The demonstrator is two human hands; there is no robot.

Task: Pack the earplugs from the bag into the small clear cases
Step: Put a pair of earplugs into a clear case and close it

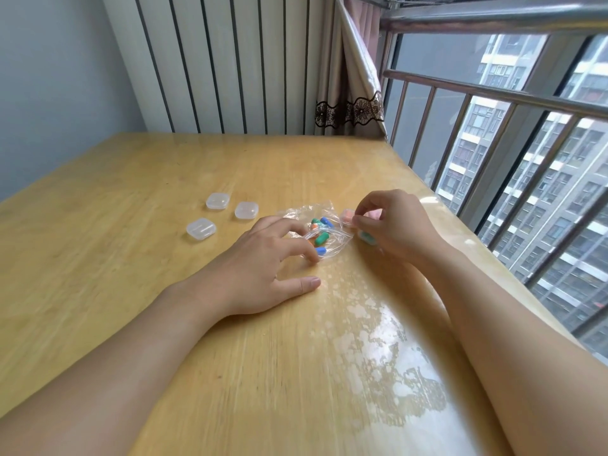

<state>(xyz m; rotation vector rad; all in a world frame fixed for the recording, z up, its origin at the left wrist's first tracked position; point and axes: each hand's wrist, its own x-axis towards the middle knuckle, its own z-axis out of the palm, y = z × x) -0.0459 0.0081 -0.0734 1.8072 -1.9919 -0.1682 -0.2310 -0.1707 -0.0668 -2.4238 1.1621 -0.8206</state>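
The clear bag (pixel 320 230) of coloured earplugs (pixel 319 238) lies at mid-frame on the desk (pixel 131 199), just past the left hand (pixel 263 258), whose loosely curled fingers (pixel 296 250) press its near edge; the thumb lies flat on the desk. Immediately right of the bag, the right hand (pixel 391 222) pinches a small case holding pink earplugs (pixel 348 216); whether it is latched is unclear. A teal-filled case (pixel 366 237) sits partly under that hand. Three empty clear cases (pixel 217 201) wait left of centre, well apart from the bag, nearer the left hand. Nothing blocks the way.
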